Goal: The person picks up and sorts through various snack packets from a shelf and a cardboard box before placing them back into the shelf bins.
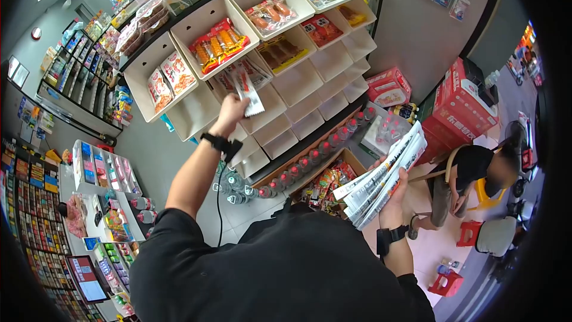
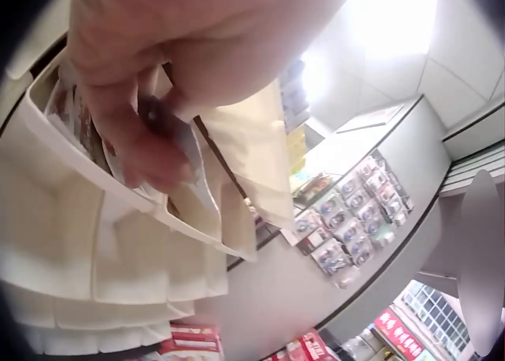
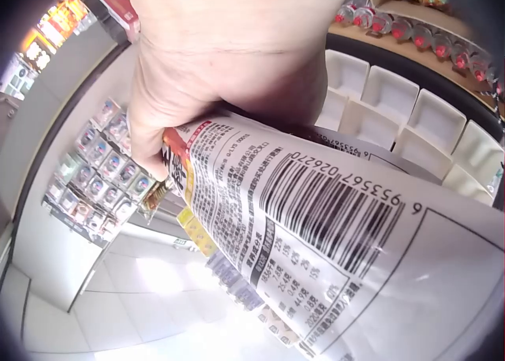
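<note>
My left hand (image 1: 231, 114) pinches the end of a silver-white snack packet (image 1: 254, 102) at a sloped bin in the second row of the rack. More packets (image 1: 223, 77) of a similar look lie in that bin. The left wrist view shows the fingers (image 2: 154, 152) bent down over the bin's front edge (image 2: 118, 189). Out to the right, my right hand (image 1: 394, 206) grips a fanned stack of white snack packets (image 1: 381, 182). In the right wrist view the barcode and small print on the outer packet (image 3: 331, 211) face the camera, and the thumb lies along its edge.
Other bins hold sausages (image 1: 271, 13), yellow-red packets (image 1: 219, 45) and white-red packets (image 1: 177, 71). Below the rack stand a row of red-capped bottles (image 1: 314, 156) and a carton of snacks (image 1: 328, 182). Red boxes (image 1: 462, 104) and a seated person (image 1: 456, 173) are at the right.
</note>
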A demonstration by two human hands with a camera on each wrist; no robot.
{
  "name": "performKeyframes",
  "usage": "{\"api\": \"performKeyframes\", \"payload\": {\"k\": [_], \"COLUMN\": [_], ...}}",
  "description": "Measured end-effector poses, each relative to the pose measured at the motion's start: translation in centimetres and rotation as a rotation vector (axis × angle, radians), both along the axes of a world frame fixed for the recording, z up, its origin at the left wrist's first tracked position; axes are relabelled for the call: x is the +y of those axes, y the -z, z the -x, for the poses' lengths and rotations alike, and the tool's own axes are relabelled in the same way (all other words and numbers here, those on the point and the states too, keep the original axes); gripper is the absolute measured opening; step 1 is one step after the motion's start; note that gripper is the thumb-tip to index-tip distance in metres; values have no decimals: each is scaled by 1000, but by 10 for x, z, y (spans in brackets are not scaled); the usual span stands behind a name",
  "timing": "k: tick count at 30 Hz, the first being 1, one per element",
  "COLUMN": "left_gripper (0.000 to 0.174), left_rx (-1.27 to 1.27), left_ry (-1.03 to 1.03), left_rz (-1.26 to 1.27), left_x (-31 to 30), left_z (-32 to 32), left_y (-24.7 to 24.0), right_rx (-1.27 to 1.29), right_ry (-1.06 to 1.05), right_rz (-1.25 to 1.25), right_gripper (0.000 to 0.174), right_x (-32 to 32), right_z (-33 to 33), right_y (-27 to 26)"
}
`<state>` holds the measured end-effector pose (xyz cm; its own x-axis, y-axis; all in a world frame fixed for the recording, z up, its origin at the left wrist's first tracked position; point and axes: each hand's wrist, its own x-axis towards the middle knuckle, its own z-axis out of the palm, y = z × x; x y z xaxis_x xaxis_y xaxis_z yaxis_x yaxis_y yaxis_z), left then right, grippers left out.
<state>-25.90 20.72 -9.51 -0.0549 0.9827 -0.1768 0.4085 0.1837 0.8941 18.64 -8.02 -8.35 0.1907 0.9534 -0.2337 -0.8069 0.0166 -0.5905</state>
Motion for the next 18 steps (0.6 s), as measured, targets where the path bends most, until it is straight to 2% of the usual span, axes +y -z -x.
{"api": "performKeyframes", "payload": {"k": [4,5,7,8,10,11,12,14,15,18], "left_gripper": [26,26,27,27,29,31,31,30,36,42], "left_rx": [378,374,605,602,576,804,802,1004,997,1072], "left_ry": [-180,-180,-56,-57,6,111,112,152,163,260], "left_rz": [-271,-267,-64,-63,174,110,115,-33,31,-15], "left_x": [85,101,128,139,149,155,151,137,128,121], "left_z": [19,21,28,31,33,35,32,20,14,16], "left_y": [30,33,36,38,43,44,40,17,2,9], "right_rx": [-21,-25,-34,-32,-34,-41,-45,-28,-10,-13], "right_ry": [4,-6,-17,3,21,29,36,20,6,16], "right_rz": [21,19,17,17,26,31,36,17,-9,-20], "right_gripper": [71,71,72,72,73,74,74,74,74,74], "right_x": [1,0,2,2,1,0,-1,-2,-3,-4], "right_z": [8,10,14,17,21,22,23,24,24,24], "right_y": [1,1,3,7,10,11,12,11,11,12]}}
